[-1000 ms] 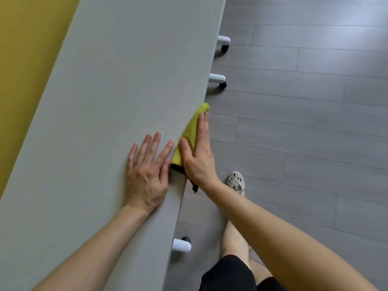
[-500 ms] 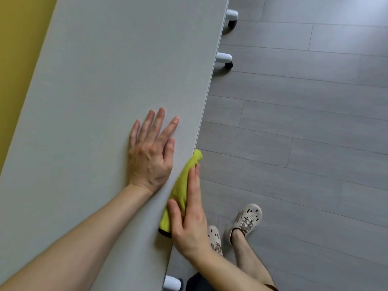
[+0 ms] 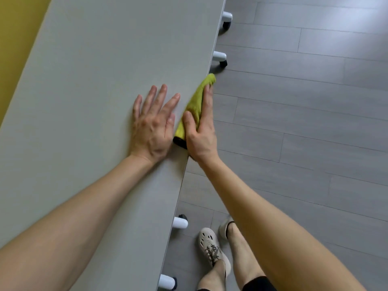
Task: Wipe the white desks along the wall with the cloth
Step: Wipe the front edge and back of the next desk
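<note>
A long white desk [image 3: 94,80] runs from the lower left to the top of the view, against a yellow wall. My left hand [image 3: 153,124] lies flat on the desktop near its front edge, fingers spread and straight. My right hand [image 3: 200,131] grips a folded yellow-green cloth [image 3: 196,101] over the desk's front edge, thumb on top of the desk and fingers down the outer side. The cloth's dark hem shows below my thumb. The two hands are almost touching.
The yellow wall [image 3: 14,49] borders the desk on the left. White desk legs with black castors [image 3: 222,59] stick out onto the grey plank floor [image 3: 304,122] on the right. My feet in pale perforated shoes [image 3: 212,248] stand close to the desk edge.
My right hand slid the cloth back along the front edge toward me, then forward again past my left hand. My left hand stayed flat on the desk.
</note>
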